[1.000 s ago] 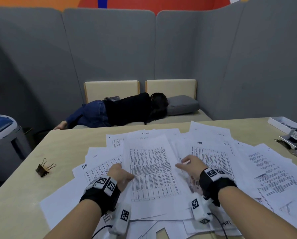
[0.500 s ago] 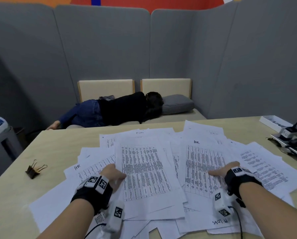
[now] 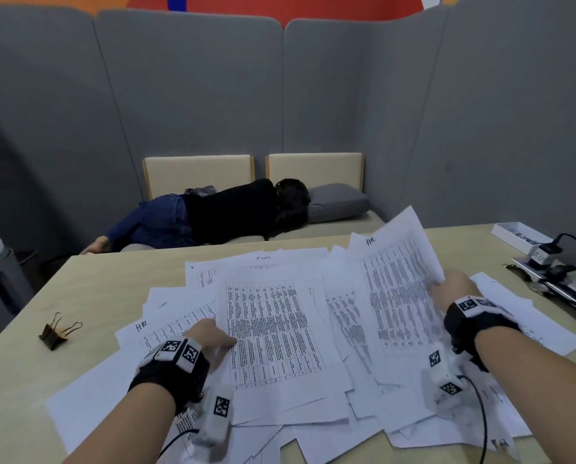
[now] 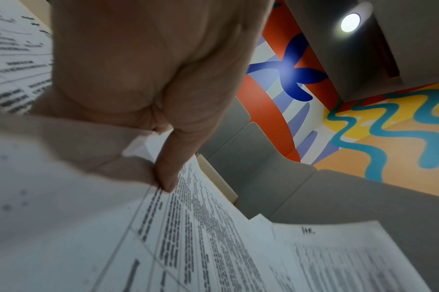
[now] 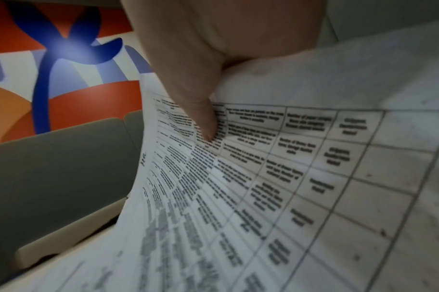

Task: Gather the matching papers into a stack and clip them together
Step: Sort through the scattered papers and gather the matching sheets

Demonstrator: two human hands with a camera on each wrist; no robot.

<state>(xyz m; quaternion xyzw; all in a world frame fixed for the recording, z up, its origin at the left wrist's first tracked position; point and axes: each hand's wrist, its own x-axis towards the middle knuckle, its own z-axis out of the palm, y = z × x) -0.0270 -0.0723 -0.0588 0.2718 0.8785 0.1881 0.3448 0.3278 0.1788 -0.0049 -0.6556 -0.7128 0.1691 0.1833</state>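
Two hands: right hand point(image 3: 455, 289) pinches a raised white printed HR sheet point(image 3: 397, 283), frame right; left hand point(image 3: 209, 339) pins the scattered papers point(image 3: 273, 329), nearer the black binder clip point(image 3: 54, 334), lower left.

Bare table point(image 3: 79, 289) left of loose papers point(image 3: 280, 333); binder clip point(image 3: 57, 331) there; cabled devices point(image 3: 554, 272) crowd far right edge

We see white paper sheets point(image 3: 270, 329) printed with black gridded text on the pale beige wooden bench point(image 3: 89, 289), a black metal binder clip point(image 3: 53, 335), grey felt partition panels point(image 3: 193, 95), and an orange, red and blue wall mural point(image 3: 280, 6).
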